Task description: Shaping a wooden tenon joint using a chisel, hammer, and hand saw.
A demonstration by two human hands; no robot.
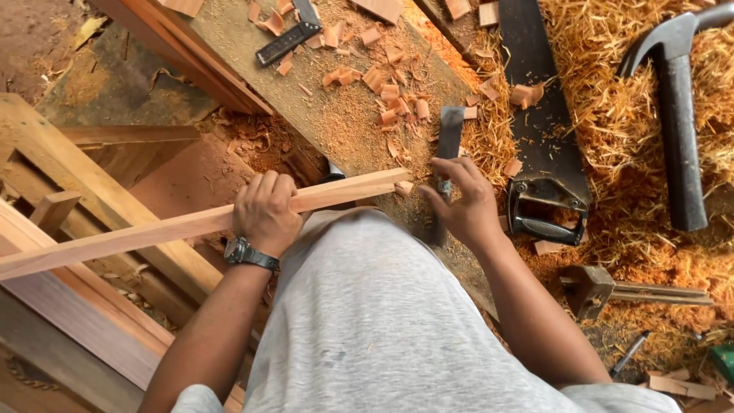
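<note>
Head view: your left hand (264,212) is clenched around a long wooden batten (191,226), knuckles up, with a watch (246,252) on the wrist and the forearm running down toward the lower left. Your right hand (465,205) is grasping a chisel (448,145), fingers curled on its lower part, with the flat steel blade pointing away from you over the workbench (336,115). The forearm comes in from the lower right.

The batten is pale reddish wood, square-edged and straight. It slants from the left edge of the view up to its cut end at the near edge of the workbench, just beside the chisel. That end lies between your two hands, above your grey-clad knee (367,306).

The workbench runs on a slant from the top of the view toward you, covered in sawdust and small wood chips (382,88). A black try square (287,42) lies near its far edge. Off its right edge, a handsaw (543,145) lies on a bed of yellow shavings, its black handle close to your right wrist. A hammer (677,130) lies well apart at the far right. A marking gauge (612,289) sits by your right elbow. Left of the workbench, stacked timber frames (69,252) crowd in under the batten, so little free room remains there.
</note>
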